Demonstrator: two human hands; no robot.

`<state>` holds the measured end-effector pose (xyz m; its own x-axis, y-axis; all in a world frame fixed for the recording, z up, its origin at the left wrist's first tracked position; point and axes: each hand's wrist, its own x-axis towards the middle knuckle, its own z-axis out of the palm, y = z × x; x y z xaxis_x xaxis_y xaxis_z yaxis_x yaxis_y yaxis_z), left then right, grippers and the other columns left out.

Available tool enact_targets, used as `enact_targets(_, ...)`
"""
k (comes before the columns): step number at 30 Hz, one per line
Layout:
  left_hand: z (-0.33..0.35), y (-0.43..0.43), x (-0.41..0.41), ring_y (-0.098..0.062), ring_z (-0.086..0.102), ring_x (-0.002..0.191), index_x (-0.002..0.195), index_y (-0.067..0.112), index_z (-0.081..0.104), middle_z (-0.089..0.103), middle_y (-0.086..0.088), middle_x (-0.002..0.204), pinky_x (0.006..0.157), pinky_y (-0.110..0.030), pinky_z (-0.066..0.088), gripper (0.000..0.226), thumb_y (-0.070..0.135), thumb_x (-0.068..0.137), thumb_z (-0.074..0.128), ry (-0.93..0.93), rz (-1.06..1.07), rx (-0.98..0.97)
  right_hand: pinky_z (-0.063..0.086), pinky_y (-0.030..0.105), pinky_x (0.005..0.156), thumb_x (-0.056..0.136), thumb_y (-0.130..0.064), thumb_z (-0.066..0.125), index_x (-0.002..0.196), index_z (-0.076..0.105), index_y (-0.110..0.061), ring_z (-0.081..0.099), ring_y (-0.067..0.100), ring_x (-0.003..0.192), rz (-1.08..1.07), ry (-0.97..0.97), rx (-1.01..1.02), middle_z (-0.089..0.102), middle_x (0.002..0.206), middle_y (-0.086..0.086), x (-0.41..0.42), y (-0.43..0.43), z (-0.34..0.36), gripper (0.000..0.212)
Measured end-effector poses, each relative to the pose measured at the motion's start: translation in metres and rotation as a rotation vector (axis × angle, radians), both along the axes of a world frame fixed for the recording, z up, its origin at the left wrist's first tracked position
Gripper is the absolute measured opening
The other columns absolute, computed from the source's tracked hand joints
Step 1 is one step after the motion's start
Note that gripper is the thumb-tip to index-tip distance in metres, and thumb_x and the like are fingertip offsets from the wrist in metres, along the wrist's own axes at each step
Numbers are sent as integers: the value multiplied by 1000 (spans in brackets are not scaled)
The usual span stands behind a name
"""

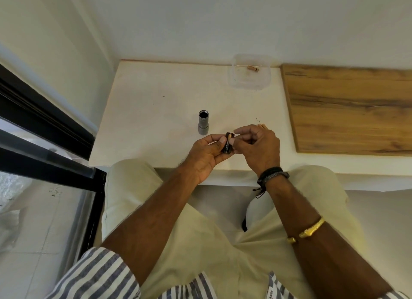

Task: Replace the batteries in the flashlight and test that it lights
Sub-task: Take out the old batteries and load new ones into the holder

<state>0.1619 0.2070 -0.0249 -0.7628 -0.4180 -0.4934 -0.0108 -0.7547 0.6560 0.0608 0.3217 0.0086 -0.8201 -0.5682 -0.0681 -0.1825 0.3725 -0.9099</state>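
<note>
A grey flashlight body stands upright on the white table, its open dark end facing up. Just right of it and nearer to me, my left hand grips a black-and-copper battery pack between thumb and fingers. My right hand meets it from the right, its fingertips pinching the top of the pack. More copper-coloured batteries peek out on the table behind my right hand, mostly hidden.
A clear plastic tub with a small brown battery inside sits at the table's back edge. A wooden board covers the right side. A black window frame runs along the left. My lap is below the table's front edge.
</note>
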Motion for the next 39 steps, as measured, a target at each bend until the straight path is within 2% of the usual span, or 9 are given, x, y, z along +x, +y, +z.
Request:
enact_targets(5, -2, -5, -2, -35, 71, 103, 119, -6, 60, 71, -25, 112, 84, -40, 60, 27, 8, 95, 61, -11, 18, 79, 63, 28, 66, 82, -8, 82, 99, 76, -10, 75, 17, 68, -65, -78, -90, 77, 79, 6, -19, -4, 0, 18)
enact_targets(11, -10, -10, 0, -33, 69, 109, 117, -1, 63, 71, -21, 116, 94, -43, 56, 25, 8, 94, 62, -63, 3, 66, 63, 34, 67, 82, -2, 79, 94, 76, -5, 73, 22, 67, -163, -219, -234, 76, 80, 15, -72, -32, -3, 13)
enact_targets(15, -11, -15, -1, -27, 65, 107, 122, -1, 64, 69, -16, 114, 102, -43, 50, 30, 7, 93, 64, -115, 15, 10, 63, 36, 66, 83, 4, 75, 87, 74, -7, 71, 19, 63, -187, -158, -237, 73, 74, 11, -129, -65, 0, 12)
enact_targets(19, -10, -18, -7, -25, 66, 102, 121, 1, 65, 70, -15, 112, 96, -39, 53, 31, 12, 93, 62, -159, 32, -16, 64, 43, 72, 84, 1, 72, 83, 74, -13, 71, 24, 68, -176, 31, -101, 72, 74, 7, -187, -103, -1, 14)
enact_targets(21, -10, -19, -7, -24, 69, 101, 121, 1, 65, 72, -15, 112, 93, -37, 54, 31, 16, 94, 61, -154, 29, -9, 64, 38, 75, 83, -4, 74, 88, 78, -12, 73, 23, 73, -129, 204, 29, 74, 78, 6, -211, -120, -4, 10)
enact_targets(24, -14, -22, -7, -24, 71, 100, 119, 0, 65, 72, -17, 113, 89, -35, 57, 30, 17, 95, 60, -139, 22, 32, 59, 29, 89, 86, -7, 69, 100, 80, -15, 73, 22, 95, -78, 416, 301, 78, 101, 6, -241, -144, -10, 20)
enact_targets(26, -14, -23, -6, -27, 71, 103, 119, 0, 66, 72, -19, 114, 90, -36, 58, 30, 17, 95, 59, -129, 17, 57, 57, 33, 95, 88, -7, 65, 105, 78, -15, 69, 27, 106, -31, 464, 456, 74, 113, 8, -251, -156, -17, 22)
enact_targets(30, -14, -24, -5, -31, 69, 107, 119, -2, 66, 70, -21, 116, 85, -34, 59, 29, 14, 96, 57, -85, 23, 123, 55, 41, 91, 92, -9, 60, 116, 67, -6, 63, 40, 111, 34, 568, 666, 66, 120, 20, -251, -173, -30, 25)
enact_targets(39, -9, -25, -6, -32, 70, 105, 119, -5, 64, 70, -23, 115, 83, -34, 60, 29, 9, 95, 56, -45, 68, 183, 52, 43, 89, 96, -11, 58, 119, 61, -3, 60, 40, 115, 57, 669, 802, 64, 121, 20, -251, -181, -36, 25)
